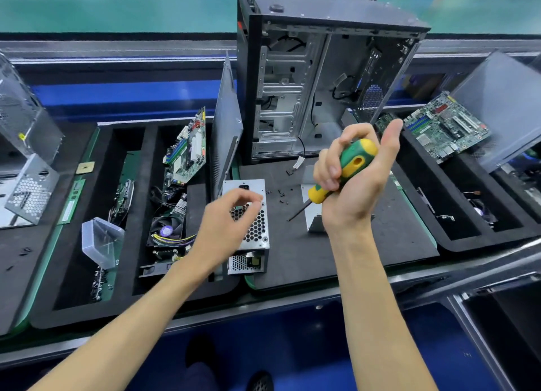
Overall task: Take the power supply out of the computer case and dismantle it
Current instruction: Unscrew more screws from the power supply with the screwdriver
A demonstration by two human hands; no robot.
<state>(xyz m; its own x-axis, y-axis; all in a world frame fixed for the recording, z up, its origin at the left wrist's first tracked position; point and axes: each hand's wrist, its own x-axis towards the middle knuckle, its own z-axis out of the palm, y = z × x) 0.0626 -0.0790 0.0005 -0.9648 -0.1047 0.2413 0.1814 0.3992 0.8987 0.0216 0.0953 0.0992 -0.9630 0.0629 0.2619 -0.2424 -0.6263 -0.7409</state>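
Down on the black mat [336, 256], the power supply [254, 229] lies out of the computer case [316, 80]. It is a small silver metal box with many little round holes in its top and a yellow part showing through the open end near the person. It sits at the left edge of the mat, in front of the case. The left hand [225, 218] hangs over the box with its fingers curled and pinched close together; I cannot tell if it has hold of anything tiny. The right hand [354, 182] is raised above the mat and wraps around a green and yellow screwdriver [345, 171], with the thumb sticking up and the thin metal tip pointing down to the left. Small black screws [282, 196] lie loose on the mat just beside the box. The case stands upright behind, open on the side. To the left, a tray [140, 215] holds a green circuit board [187, 150], a fan [167, 231] and a clear plastic box [101, 241].
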